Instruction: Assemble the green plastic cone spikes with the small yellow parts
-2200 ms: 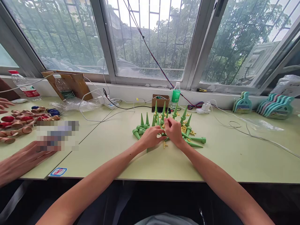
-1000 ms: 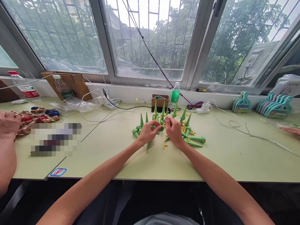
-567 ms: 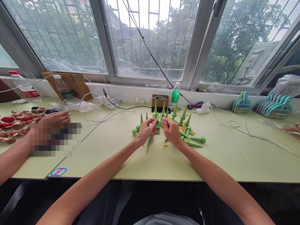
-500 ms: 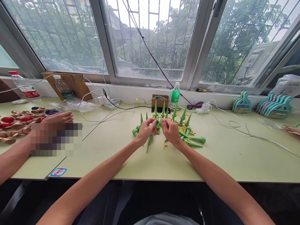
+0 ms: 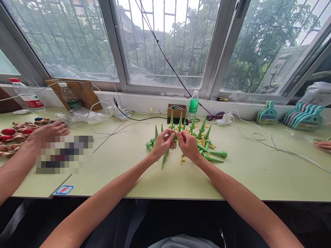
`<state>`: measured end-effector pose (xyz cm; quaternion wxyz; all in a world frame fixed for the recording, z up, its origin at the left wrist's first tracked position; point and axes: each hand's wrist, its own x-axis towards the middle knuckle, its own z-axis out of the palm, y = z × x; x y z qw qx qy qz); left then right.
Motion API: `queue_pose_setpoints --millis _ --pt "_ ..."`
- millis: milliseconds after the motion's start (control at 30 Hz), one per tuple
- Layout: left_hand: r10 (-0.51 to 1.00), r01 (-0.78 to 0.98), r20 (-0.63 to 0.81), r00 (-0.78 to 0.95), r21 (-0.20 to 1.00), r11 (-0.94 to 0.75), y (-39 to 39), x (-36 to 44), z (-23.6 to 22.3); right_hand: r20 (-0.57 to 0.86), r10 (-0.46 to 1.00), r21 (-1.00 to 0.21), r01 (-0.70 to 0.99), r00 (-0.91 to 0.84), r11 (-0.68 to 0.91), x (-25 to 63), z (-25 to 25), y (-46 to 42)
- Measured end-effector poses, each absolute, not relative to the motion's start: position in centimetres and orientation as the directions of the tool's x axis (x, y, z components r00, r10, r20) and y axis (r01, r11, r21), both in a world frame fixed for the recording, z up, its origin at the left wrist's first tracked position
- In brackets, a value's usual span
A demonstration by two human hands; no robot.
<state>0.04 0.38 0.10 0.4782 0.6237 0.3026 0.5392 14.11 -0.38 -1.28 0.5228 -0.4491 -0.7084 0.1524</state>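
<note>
Several green plant watering spikes [image 5: 202, 128] with pointed tips stand upright or lie in a cluster on the table, and small yellow valve pieces [image 5: 201, 142] are strewn among them. My left hand [image 5: 162, 144] is closed around a green watering spike [image 5: 164, 159], its tip pointing down toward me below the fingers. Close beside it, my right hand [image 5: 188, 144] pinches at the spike's upper end. Whatever sits between the right fingertips is too small and covered to make out. One loose yellow valve [image 5: 182, 159] lies just in front of my hands.
At the left, another person's hand [image 5: 49, 134] rests by wooden toys with red balls [image 5: 9, 132]. A green-labelled bottle [image 5: 193, 103] and a small cardboard box [image 5: 177, 111] stand at the back. White cables [image 5: 269, 139] and teal plastic items [image 5: 303, 117] are on the right.
My two hands have come slightly closer together, fingertips now meeting at the spike's top. The other person's hand at the left has drawn back leftward, toward the wooden toys.
</note>
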Motion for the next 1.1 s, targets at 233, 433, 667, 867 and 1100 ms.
queue_pose_setpoints --millis 233,433,667,867,1100 --pt "0.903 -0.176 0.36 0.234 0.929 -0.325 0.8 -0.1 -0.2 0.635 0.772 -0.662 0.484 -0.043 0.572 13.9 -1.3 -0.5" --pt "0.938 -0.227 0.274 0.211 0.948 -0.225 1.0 -0.1 -0.3 0.666 0.745 -0.654 0.447 -0.042 0.61 13.6 -1.1 -0.9" --pt "0.956 -0.275 0.148 0.255 0.958 -0.075 0.8 -0.3 0.2 0.694 0.709 -0.616 0.405 -0.127 0.675 13.7 -1.3 -1.1" --pt "0.963 -0.29 0.147 0.227 0.954 -0.077 0.7 -0.7 0.7 0.699 0.691 -0.608 0.355 -0.184 0.71 13.9 -1.4 -1.1" --pt "0.957 -0.344 0.154 0.246 0.937 -0.063 0.8 -0.9 0.8 0.712 0.672 -0.571 0.39 -0.202 0.722 14.3 -1.4 -0.7"
